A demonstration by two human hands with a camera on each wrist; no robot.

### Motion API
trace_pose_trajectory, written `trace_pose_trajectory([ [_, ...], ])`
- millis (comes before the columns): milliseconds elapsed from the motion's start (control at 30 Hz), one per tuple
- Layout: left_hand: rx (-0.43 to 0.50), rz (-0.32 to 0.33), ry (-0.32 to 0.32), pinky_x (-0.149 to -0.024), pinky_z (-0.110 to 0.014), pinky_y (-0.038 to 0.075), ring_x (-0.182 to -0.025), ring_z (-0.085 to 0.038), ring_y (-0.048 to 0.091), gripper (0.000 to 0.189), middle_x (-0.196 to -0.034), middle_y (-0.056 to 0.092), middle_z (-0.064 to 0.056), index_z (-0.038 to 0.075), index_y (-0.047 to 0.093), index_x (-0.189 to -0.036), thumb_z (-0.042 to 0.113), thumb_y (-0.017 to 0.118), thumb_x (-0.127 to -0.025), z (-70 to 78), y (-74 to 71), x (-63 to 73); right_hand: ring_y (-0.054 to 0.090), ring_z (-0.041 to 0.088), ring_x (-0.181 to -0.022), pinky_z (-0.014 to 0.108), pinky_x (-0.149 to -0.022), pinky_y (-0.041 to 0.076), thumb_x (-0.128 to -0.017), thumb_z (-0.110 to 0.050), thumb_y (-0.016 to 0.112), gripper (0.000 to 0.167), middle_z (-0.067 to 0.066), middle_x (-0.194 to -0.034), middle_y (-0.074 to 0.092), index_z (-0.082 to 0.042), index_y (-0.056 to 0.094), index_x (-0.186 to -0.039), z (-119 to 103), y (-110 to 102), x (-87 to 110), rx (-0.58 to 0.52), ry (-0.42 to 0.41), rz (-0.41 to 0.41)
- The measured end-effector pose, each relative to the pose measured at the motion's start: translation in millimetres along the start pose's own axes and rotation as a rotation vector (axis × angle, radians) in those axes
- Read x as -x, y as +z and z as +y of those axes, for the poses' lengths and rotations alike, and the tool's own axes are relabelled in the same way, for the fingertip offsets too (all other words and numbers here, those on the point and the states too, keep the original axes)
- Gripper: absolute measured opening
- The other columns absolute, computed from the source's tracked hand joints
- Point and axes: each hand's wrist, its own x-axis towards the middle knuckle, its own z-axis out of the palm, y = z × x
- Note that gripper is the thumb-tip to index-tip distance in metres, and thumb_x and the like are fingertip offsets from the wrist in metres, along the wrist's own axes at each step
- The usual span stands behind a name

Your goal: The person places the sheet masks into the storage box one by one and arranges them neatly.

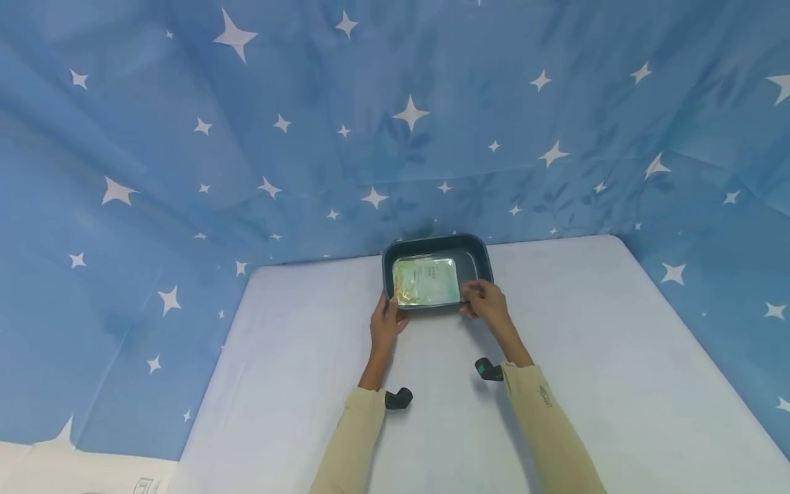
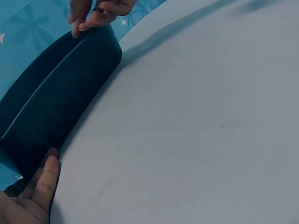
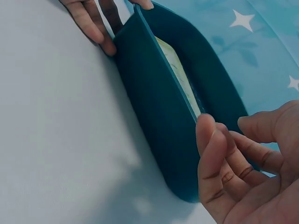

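Note:
A dark teal rectangular bin (image 1: 437, 247) with rounded corners stands at the far edge of the table. Inside it, toward the left, lies a flat, shiny packet (image 1: 426, 281) with a pale printed panel and yellow-green edges. My left hand (image 1: 384, 324) grips the bin's front left corner, thumb at the rim and fingers against the outer wall. At the front right, my right hand (image 1: 487, 303) has loosely bent fingertips right at the rim; in the right wrist view the thumb (image 3: 261, 127) is apart from the fingers, with nothing between them.
The white-covered table (image 1: 296, 343) stretches in front of the bin and to both sides. A blue curtain (image 1: 308, 158) with white stars hangs close behind the bin. Black wrist-worn devices (image 1: 398, 398) stick out at both sleeve cuffs.

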Motion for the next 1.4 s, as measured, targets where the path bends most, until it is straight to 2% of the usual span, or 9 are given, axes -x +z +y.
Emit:
trace_pose_trajectory([
  [167, -0.048, 0.04, -0.036, -0.085, -0.035, 0.063, -0.109, -0.036, 0.066, 0.06, -0.148, 0.044, -0.018, 0.023, 0.028, -0.155, 0.047, 0.044, -0.103, -7.4, -2.8, -3.2, 0.069, 0.011, -0.067, 0.019, -0.058, 0.059, -0.101, -0.021, 0.051, 0.037, 0.016, -0.089, 0.073, 0.006, 0.059, -0.125, 7.6, -0.3, -0.6, 0.06, 0.0, 0.031],
  [333, -0.075, 0.069, -0.056, -0.077, -0.035, 0.065, -0.097, -0.033, 0.071, 0.06, -0.134, 0.057, -0.02, 0.023, 0.029, -0.155, 0.048, 0.043, -0.103, -7.7, -4.0, -1.9, 0.066, 0.016, -0.067, 0.02, -0.053, 0.049, -0.099, -0.021, 0.051, 0.036, 0.008, -0.077, 0.075, 0.006, 0.065, -0.118, 13.5, 2.8, -2.3, 0.133, -0.006, 0.042],
  [533, -0.077, 0.083, -0.05, -0.072, -0.037, 0.065, -0.093, -0.035, 0.072, 0.06, -0.141, 0.055, -0.017, 0.019, 0.029, -0.155, 0.047, 0.043, -0.103, -0.9, -0.3, -8.0, 0.07, 0.028, -0.075, 0.02, -0.055, 0.051, -0.099, -0.021, 0.054, 0.033, 0.011, -0.08, 0.075, 0.005, 0.067, -0.115, 12.3, 4.4, -7.2, 0.138, -0.067, 0.067],
  [733, -0.096, 0.113, -0.075, -0.065, -0.036, 0.065, -0.086, -0.033, 0.074, 0.064, -0.137, 0.058, -0.017, 0.017, 0.033, -0.154, 0.052, 0.044, -0.101, 4.3, 1.3, -18.6, 0.072, 0.016, -0.078, 0.018, -0.062, 0.058, -0.101, -0.021, 0.053, 0.03, 0.012, -0.084, 0.075, 0.002, 0.066, -0.114, 13.6, -2.1, -9.7, 0.062, -0.091, 0.09],
  [900, -0.116, 0.11, -0.024, -0.069, -0.036, 0.065, -0.088, -0.033, 0.073, 0.066, -0.137, 0.057, -0.019, 0.015, 0.032, -0.154, 0.054, 0.04, -0.102, 4.6, 0.5, -21.1, 0.071, 0.012, -0.078, 0.017, -0.063, 0.058, -0.102, -0.022, 0.052, 0.029, 0.014, -0.088, 0.074, 0.001, 0.065, -0.113, 11.4, -11.1, -7.1, 0.037, -0.093, 0.121],
  [1033, -0.152, 0.103, 0.025, -0.077, -0.036, 0.065, -0.094, -0.033, 0.072, 0.071, -0.123, 0.065, -0.023, 0.007, 0.03, -0.153, 0.056, 0.035, -0.102, 1.5, -0.9, -16.7, 0.073, 0.018, -0.084, 0.018, -0.067, 0.06, -0.102, -0.021, 0.051, 0.031, 0.02, -0.097, 0.074, 0.004, 0.063, -0.115, 10.8, -16.6, -2.5, 0.039, -0.109, 0.113],
  [1133, -0.179, 0.095, 0.056, -0.085, -0.038, 0.063, -0.099, -0.034, 0.071, 0.071, -0.115, 0.068, -0.025, 0.001, 0.029, -0.152, 0.053, 0.033, -0.104, 0.9, 0.7, -9.5, 0.072, 0.019, -0.087, 0.02, -0.07, 0.062, -0.102, -0.022, 0.051, 0.031, 0.02, -0.099, 0.073, 0.003, 0.063, -0.115, 13.0, -19.5, 0.9, 0.048, -0.103, 0.11],
  [1233, -0.201, 0.092, 0.092, -0.091, -0.04, 0.061, -0.104, -0.035, 0.069, 0.066, -0.117, 0.067, -0.025, -0.002, 0.029, -0.151, 0.047, 0.031, -0.106, 0.1, 2.6, 0.8, 0.072, 0.021, -0.089, 0.021, -0.071, 0.061, -0.102, -0.023, 0.051, 0.031, 0.02, -0.098, 0.073, 0.003, 0.064, -0.115, 12.6, -19.9, 7.0, 0.07, -0.097, 0.111],
  [1400, -0.234, 0.104, 0.165, -0.09, -0.04, 0.061, -0.108, -0.036, 0.066, 0.052, -0.121, 0.062, -0.026, -0.007, 0.036, -0.146, 0.03, 0.034, -0.108, -7.1, 1.4, 18.3, 0.073, 0.026, -0.09, 0.019, -0.067, 0.06, -0.102, -0.022, 0.053, 0.031, 0.019, -0.096, 0.074, 0.004, 0.064, -0.113, 11.1, -14.0, 20.1, 0.093, -0.118, 0.09],
])
